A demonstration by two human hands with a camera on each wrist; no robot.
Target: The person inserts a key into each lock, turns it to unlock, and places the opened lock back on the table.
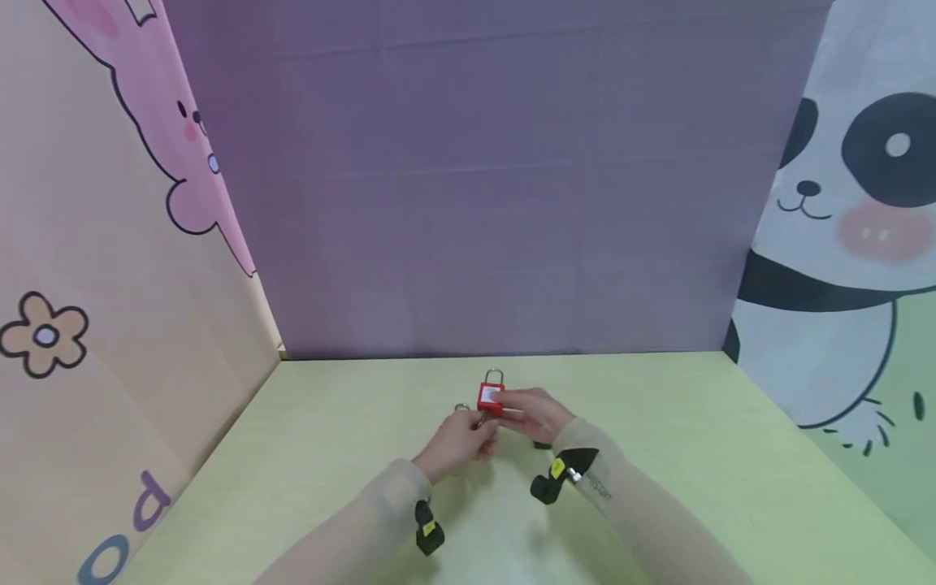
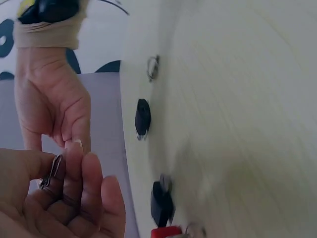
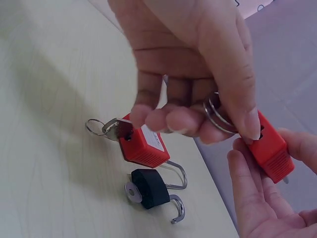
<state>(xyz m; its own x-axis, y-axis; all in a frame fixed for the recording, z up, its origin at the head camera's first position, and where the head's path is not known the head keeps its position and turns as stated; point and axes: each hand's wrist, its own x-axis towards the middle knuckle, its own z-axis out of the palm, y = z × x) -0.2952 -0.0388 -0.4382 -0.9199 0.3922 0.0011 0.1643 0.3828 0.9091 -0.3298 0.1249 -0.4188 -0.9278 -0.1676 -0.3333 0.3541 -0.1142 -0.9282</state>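
Observation:
My right hand (image 1: 539, 413) holds a small red padlock (image 1: 491, 396) with a white label, its metal shackle pointing up. Beside it, my left hand (image 1: 457, 443) pinches a key with a split ring (image 3: 218, 115) between thumb and fingers. In the right wrist view the left thumb is right at the keyhole face of the red padlock, and the key's blade is hidden. The left wrist view shows the ring between the left thumb and curled fingers.
On the pale table (image 1: 329, 422) lie a second red padlock (image 3: 146, 146) with a key in it and a black padlock (image 3: 151, 188) with its shackle open. Another black padlock (image 2: 143, 118) and a loose ring (image 2: 153, 68) lie further along. A purple backdrop (image 1: 497, 179) stands behind.

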